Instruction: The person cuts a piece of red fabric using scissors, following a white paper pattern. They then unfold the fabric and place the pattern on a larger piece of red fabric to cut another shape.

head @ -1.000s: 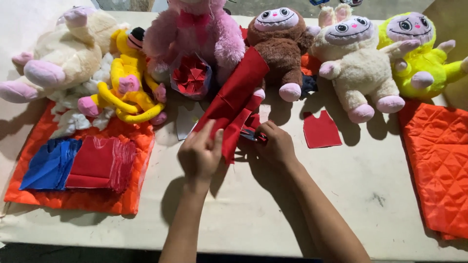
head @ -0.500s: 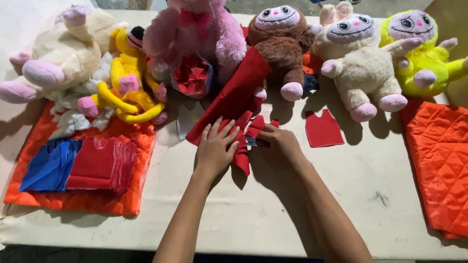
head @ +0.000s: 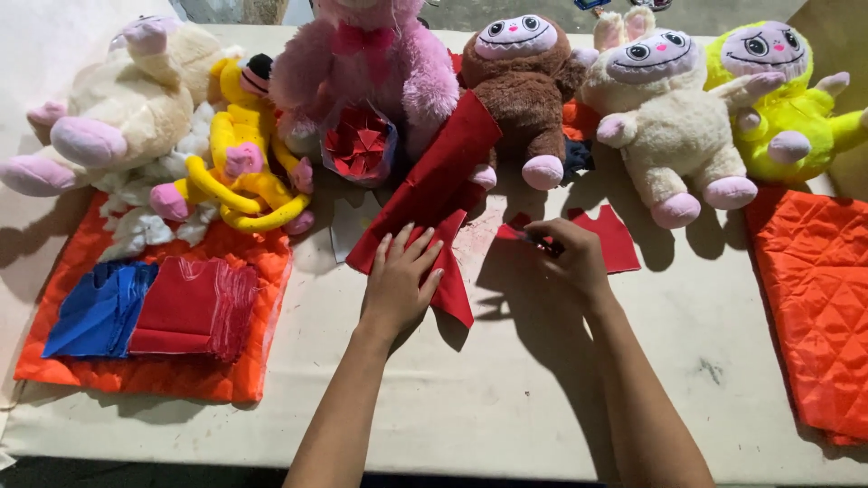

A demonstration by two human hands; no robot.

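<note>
Since half a second ago, right hand [head: 570, 258] shifted right, off the red felt strip [head: 434, 194], toward the small red cutout [head: 610, 239]; fingers pinched on something small, can't tell what. Strip lies diagonally on the table [head: 506, 398]. Left hand [head: 402, 280] flat, fingers spread, pressing its lower end.

A big pale table [head: 506, 398] w/ some dark marks holds it all. At the back sit soft toys: a cream one w/ pink feet [head: 108, 117], a yellow one [head: 240, 172], a fluffy pink one [head: 362, 63], a brown one [head: 524, 90], a cream bunny [head: 669, 126] & a bright yellow-green one [head: 778, 99]. On the left lies an orange padded cloth [head: 117, 370] w/ blue cloth [head: 95, 312] & red cloth [head: 194, 307] piled on it. Another orange padded cloth [head: 818, 307] lies on the right. In the middle lies a long red felt piece [head: 434, 181], & a small red cut piece [head: 615, 239] lies flat beside it.
</note>
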